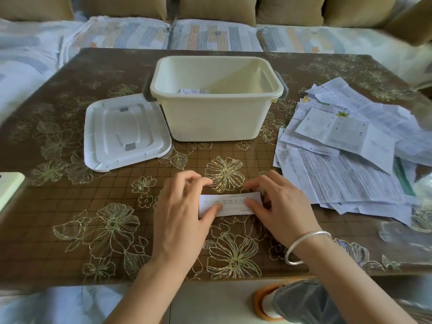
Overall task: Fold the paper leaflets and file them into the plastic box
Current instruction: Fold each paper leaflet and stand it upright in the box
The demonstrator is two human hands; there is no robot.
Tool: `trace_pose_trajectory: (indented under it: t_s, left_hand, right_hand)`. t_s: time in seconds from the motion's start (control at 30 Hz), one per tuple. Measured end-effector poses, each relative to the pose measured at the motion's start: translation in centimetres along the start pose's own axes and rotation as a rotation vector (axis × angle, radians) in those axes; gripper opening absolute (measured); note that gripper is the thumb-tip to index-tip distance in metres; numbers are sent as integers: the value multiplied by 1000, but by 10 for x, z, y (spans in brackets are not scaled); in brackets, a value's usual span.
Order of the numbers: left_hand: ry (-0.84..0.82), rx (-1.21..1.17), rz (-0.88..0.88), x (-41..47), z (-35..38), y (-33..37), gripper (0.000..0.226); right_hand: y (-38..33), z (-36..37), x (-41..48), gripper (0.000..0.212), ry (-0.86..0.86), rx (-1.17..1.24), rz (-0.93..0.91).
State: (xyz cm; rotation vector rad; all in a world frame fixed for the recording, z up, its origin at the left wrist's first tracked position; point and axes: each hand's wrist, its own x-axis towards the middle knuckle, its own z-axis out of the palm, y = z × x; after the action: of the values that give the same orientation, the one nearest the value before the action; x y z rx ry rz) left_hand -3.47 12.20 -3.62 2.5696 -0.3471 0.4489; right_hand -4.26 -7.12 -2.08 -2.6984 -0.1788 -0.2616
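A narrow folded strip of white leaflet (233, 203) lies on the brown flowered table near its front edge. My left hand (182, 213) holds the strip's left end, thumb on top and fingers curled over the far edge. My right hand (280, 206) holds the right end the same way, with a silver bangle on its wrist. Behind them stands the cream plastic box (210, 118), open, with one folded leaflet (192, 91) inside at its left. A loose pile of unfolded leaflets (346, 157) lies to the right.
The box's white lid (126, 136) lies flat to the left of the box. A pale green object (9, 188) pokes in at the left edge. A sofa with cushions stands behind the table. An orange-rimmed item (264, 302) sits below the table's front edge.
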Motion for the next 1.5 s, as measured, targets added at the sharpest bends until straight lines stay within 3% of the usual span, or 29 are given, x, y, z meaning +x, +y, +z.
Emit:
trace_pose_trajectory:
  t_s: [0.17, 0.33, 0.57, 0.67, 0.8, 1.03, 1.17, 1.33, 1.5]
  left_hand:
    - [15, 76, 139, -3, 3, 5, 9]
    - [-22, -9, 102, -4, 4, 3, 14]
    - [-55, -97, 62, -2, 4, 0, 27]
    - [-70, -113, 59, -1, 6, -1, 36]
    - [-47, -147, 45, -2, 5, 0, 35]
    - [34, -293, -16, -6, -5, 4, 21]
    - [28, -547, -161, -7, -16, 12, 11]
    - [-80, -1012, -444, -5, -27, 24, 12]
    - [-105, -965, -444, -1, -28, 18, 9]
  right_hand:
    - [-11, -9, 13, 42, -158, -43, 94]
    - [-20, -17, 27, 56, -337, -137, 153]
    - [-23, -22, 32, 37, -412, -128, 176]
    - [-22, -23, 27, 30, -332, 50, 215]
    - [-26, -20, 21, 12, -324, 607, 430]
    - [-36, -17, 13, 10, -162, 1011, 516]
    - [-41, -18, 10, 13, -122, 1232, 489]
    - [-46, -13, 6, 14, -32, 1092, 347]
    - [-47, -8, 10, 23, 64, 623, 194]
